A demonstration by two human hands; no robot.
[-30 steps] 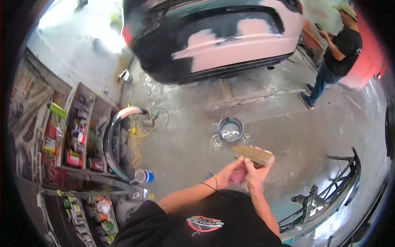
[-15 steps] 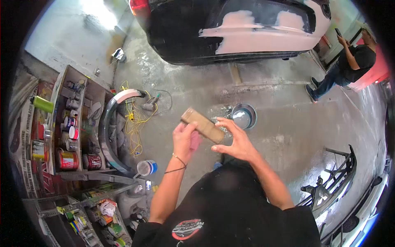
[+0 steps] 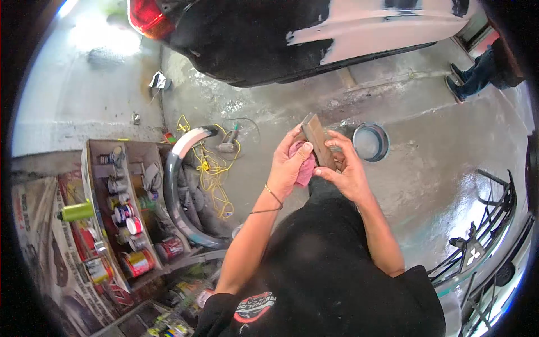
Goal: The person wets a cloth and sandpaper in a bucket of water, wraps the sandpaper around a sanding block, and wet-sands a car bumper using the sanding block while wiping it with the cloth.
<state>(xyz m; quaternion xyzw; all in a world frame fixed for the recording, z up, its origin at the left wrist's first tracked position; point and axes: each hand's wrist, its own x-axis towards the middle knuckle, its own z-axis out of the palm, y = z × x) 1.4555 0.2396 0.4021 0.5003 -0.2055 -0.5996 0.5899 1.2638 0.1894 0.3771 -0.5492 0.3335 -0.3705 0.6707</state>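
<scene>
A brown sanding block (image 3: 318,140) is held up in front of my body, tilted on its edge. My left hand (image 3: 289,163) closes on a pink cloth (image 3: 305,170) and also touches the block's left side near the top. With thumb and fingers, my right hand (image 3: 347,171) grips the block's lower right side. Beyond my right hand, a round bucket (image 3: 370,142) of cloudy liquid stands on the floor.
A black car with pale pink patches (image 3: 269,39) is ahead. Left are a shelf of cans (image 3: 126,213), a curved trim piece (image 3: 171,185) and a yellow cord (image 3: 210,180). A bumper (image 3: 488,230) lies right; a person (image 3: 483,73) stands at the upper right.
The block has turned more upright, and my right hand has closed from a spread pose onto it. The view has shifted, so the shelf and bucket appear farther right.
</scene>
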